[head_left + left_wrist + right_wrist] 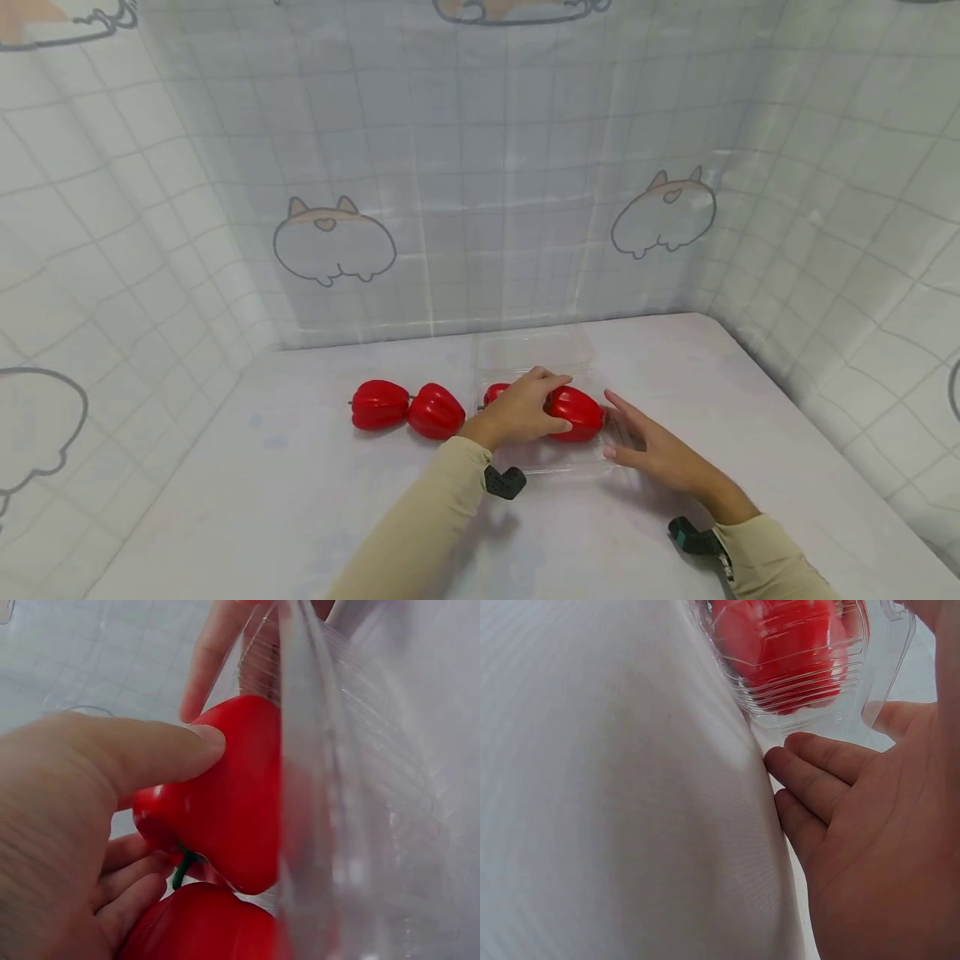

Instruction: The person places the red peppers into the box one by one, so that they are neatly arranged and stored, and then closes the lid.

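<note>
My left hand (521,408) grips a glossy red bell pepper (576,414), with the thumb on one side and fingers round the other. This pepper lies within a clear plastic clamshell box (551,468), toward its right end. Beside it is another red bell pepper (493,392), mostly covered by the left hand. At the box's right end is my right hand (667,454), its fingers spread and fairly straight. In the right wrist view, the right thumb (900,718) is at the box's rim. A green stem (182,870) shows on the gripped pepper in the left wrist view.
Two more red bell peppers, one at the far left (380,405) and one nearer the box (436,412), lie on the white table (300,500). The box's clear lid (532,348) is folded back toward the grid-patterned curtain (502,208), which surrounds the table on three sides.
</note>
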Demonstrator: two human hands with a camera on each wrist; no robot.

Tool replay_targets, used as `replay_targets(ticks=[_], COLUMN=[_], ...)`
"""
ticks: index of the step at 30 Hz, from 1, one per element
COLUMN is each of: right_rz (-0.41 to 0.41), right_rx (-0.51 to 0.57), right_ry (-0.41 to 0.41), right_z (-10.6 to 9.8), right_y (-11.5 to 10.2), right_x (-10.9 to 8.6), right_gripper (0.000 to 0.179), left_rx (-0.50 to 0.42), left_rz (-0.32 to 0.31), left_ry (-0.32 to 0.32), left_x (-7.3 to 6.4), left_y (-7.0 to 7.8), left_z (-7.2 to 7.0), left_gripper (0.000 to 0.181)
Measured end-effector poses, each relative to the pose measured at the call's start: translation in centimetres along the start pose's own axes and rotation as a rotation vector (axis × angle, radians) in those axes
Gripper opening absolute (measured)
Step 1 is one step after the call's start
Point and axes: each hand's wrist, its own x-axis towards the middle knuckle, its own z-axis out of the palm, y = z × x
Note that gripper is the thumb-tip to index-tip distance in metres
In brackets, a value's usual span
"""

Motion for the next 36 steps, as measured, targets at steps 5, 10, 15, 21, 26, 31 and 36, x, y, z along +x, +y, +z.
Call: replay_targets(ticks=[5, 10, 15, 21, 26, 31, 36], right_rz=[-0.005, -0.022, -0.032, -0.023, -0.037, -0.035, 0.0], right_rx=[0.005, -0.004, -0.008, 0.005, -0.001, -0.008, -0.003], right_ry=[-0.005, 0.004, 0.013, 0.003, -0.007, -0.002, -0.006], right_z=[0.03, -0.11, -0.34, -0.27, -0.05, 0.02, 0.03], right_y=[-0.06, -0.21, -0.27, -0.2, 0.02, -0.04, -0.12], right_x=[0.28, 0.38, 0.33, 0.3, 0.36, 0.21, -0.08], right_gripper=[0.09, 0.089, 0.089, 0.088, 0.086, 0.086, 0.088], left_rx=[0.003, 0.04, 0.094, 0.067, 0.053, 0.13, 0.237], left_rz=[-0.024, -0.024, -0.018, -0.027, -0.013, 0.012, 0.045], left_ry=[0.005, 0.03, 0.047, 0.049, 0.043, 0.049, 0.063], left_x=[0.1, 0.46, 0.88, 0.97, 0.71, 0.51, 0.54], left_y=[-0.32, -0.35, -0.11, -0.08, -0.05, 0.04, 0.04], left_z=[-0.04, -0.1, -0.13, -0.05, -0.12, -0.15, 0.13], left_gripper=[0.067, 0.067, 0.066, 0.068, 0.068, 0.064, 0.062])
